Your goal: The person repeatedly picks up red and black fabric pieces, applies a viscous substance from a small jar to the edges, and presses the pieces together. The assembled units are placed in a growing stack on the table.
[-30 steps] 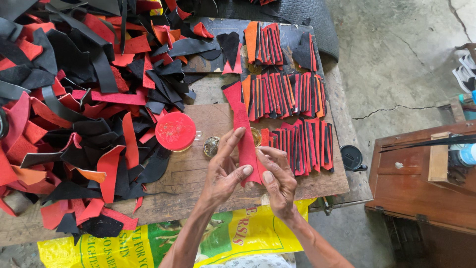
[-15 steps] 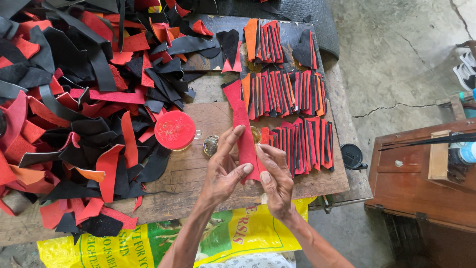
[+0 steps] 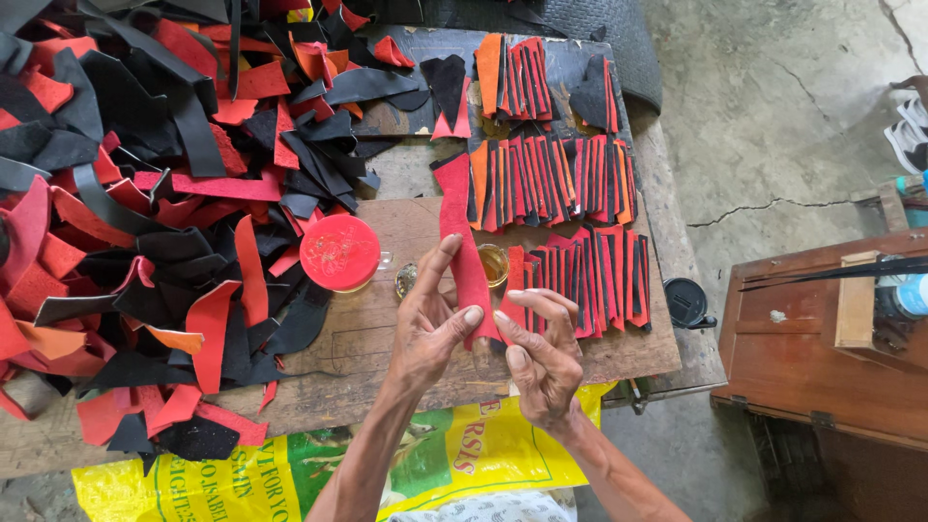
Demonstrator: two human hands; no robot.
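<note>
A long red felt-like strip (image 3: 462, 253) is being pinched at its lower end by both grips, left hand (image 3: 432, 327) and right hand (image 3: 541, 356), probably for inspection, above the wooden desk (image 3: 387, 338); sorted red-and-black pieces (image 3: 590, 275) are lying just beyond.

Both forearms are bare, sleeveless to the frame edge, hands without rings, gloves or watch.
</note>
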